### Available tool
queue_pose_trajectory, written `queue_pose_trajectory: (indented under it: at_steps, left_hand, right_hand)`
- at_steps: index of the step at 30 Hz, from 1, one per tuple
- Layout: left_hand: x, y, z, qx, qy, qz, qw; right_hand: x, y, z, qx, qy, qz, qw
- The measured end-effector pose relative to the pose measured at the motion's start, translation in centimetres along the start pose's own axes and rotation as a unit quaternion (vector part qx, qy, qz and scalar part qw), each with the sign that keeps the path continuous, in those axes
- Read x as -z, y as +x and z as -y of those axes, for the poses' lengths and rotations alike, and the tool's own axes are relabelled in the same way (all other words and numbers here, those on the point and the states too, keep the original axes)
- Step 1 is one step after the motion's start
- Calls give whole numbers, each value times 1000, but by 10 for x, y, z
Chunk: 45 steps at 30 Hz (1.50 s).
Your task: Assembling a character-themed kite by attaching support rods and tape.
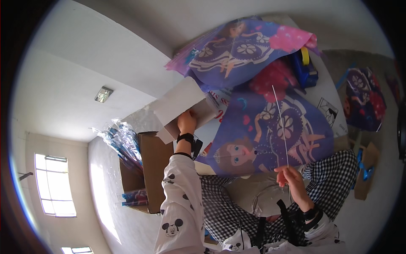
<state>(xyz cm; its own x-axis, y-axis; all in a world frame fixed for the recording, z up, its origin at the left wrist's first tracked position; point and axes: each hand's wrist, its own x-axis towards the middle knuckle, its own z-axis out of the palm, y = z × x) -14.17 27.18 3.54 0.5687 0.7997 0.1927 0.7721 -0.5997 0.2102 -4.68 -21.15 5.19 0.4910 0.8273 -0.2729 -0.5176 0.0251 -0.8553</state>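
Note:
My left hand [187, 122] reaches into an open white cardboard box [179, 98], and its fingers are hidden inside. Between the thumb and fingers of my right hand [292, 180] is pinched the lower end of a thin white rod [280, 114]. The rod points up and away across a purple printed sheet [237, 135] with a cartoon princess on it. That sheet lies spread over the work surface, its near edge by my lap. Behind it a stack of similar printed sheets [230, 55] lies partly curled over.
A blue tape dispenser [305, 72] with yellow tape stands at the back right. On the left, a brown carton [154, 173] holds several plastic-wrapped bundles [122, 142]. Another printed piece [364, 99] is at the far right, above an open cardboard box [367, 171] with blue items.

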Motion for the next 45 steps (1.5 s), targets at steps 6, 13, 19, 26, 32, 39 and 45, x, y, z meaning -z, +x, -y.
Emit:
queue_pose_trajectory:
  at_steps: [6, 13, 19, 26, 32, 39, 45]
  left_hand:
    - [16, 3, -9, 24, -38, 29, 999]
    - [10, 20, -20, 79, -15, 55, 995]
    - [-14, 42, 15, 47, -54, 90, 993]
    - [9, 57, 3, 117, -174, 218, 953]
    - [80, 27, -33, 18, -207, -16, 978]
    - [140, -169, -111, -2, -615, 74, 785]
    - [82, -245, -115, 61, -762, 203, 612]
  right_hand:
    - [-3, 2, 3, -14, -8, -3, 1000]
    - [1, 1, 0, -1, -5, -8, 1000]
    - [2, 3, -4, -13, -18, -11, 1000]
    - [4, 3, -9, 7, -34, -7, 999]
    - [4, -19, 42, 28, 19, -1, 999]
    - [-10, -52, 141, 256, -503, -123, 816]
    - [-12, -82, 114, 227, -594, -73, 768]
